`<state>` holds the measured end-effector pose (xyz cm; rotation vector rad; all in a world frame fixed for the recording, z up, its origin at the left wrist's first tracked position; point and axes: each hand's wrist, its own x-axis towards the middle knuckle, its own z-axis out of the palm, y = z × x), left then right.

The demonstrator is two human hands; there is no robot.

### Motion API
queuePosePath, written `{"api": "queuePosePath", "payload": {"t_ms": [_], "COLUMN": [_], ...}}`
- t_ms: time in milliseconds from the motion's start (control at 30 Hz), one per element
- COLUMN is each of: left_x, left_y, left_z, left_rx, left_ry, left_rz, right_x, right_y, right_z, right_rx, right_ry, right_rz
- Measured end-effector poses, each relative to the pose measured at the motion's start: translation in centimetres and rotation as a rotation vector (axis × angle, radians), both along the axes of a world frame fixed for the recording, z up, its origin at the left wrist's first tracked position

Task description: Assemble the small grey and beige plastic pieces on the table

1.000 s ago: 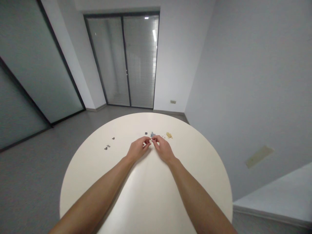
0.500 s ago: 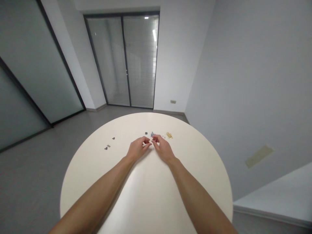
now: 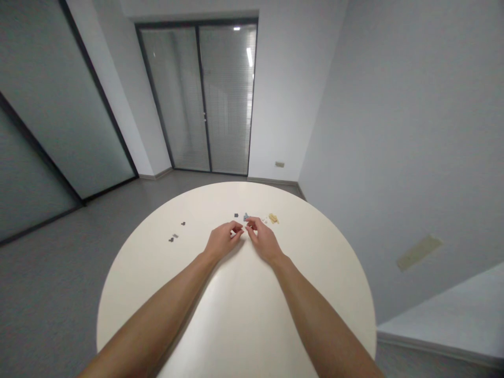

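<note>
My left hand point(image 3: 223, 239) and my right hand point(image 3: 263, 239) meet fingertip to fingertip over the far half of a round cream table point(image 3: 244, 325). Both are closed in a pinch; a tiny whitish bit shows between the fingertips, too small to name. Just beyond my right fingers lies a small pile of blue-grey pieces point(image 3: 246, 216), partly covered by them. A dark square piece point(image 3: 236, 215) sits to its left. Right of my right hand are a few small white pieces point(image 3: 265, 220) and a heap of yellow pieces point(image 3: 273, 218).
On the table's left lie small dark pieces point(image 3: 171, 240), a greyish flat piece point(image 3: 175, 235) and another dark piece point(image 3: 183, 223). Behind the table stands a glass door point(image 3: 226, 105) with blinds. A pale wall point(image 3: 405, 131) rises at the right.
The left thumb has drawn slightly closer to its fingers. Otherwise both hands and the pieces on the table stay in place.
</note>
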<state>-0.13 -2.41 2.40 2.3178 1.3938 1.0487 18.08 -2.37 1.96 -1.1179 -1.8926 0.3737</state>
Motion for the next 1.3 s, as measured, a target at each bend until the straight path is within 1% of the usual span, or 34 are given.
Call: {"api": "queuePosePath", "payload": {"t_ms": [200,367,700,1033,1300], "left_x": [0.01,-0.02,0.04,0.04,0.07], "left_y": [0.03,0.13,0.03,-0.01,0.06], "left_z": [-0.08,-0.24,-0.05,0.09,-0.08], "left_rx": [0.006,0.0,-0.004,-0.004,0.007], "left_ry": [-0.043,-0.039,-0.023,-0.064,-0.083], "left_rz": [-0.026,-0.056,-0.045,0.024,0.002], "right_x": [0.01,0.02,0.08,-0.02,0.02], "right_y": [0.05,0.02,0.08,0.07,0.08], "right_z": [-0.11,0.01,-0.12,-0.23,-0.22], "right_rx": [0.002,-0.015,-0.014,-0.009,-0.004], "right_ry": [0.004,0.007,0.009,-0.007,-0.007], "right_rz": [0.009,0.011,0.013,0.017,0.021]}}
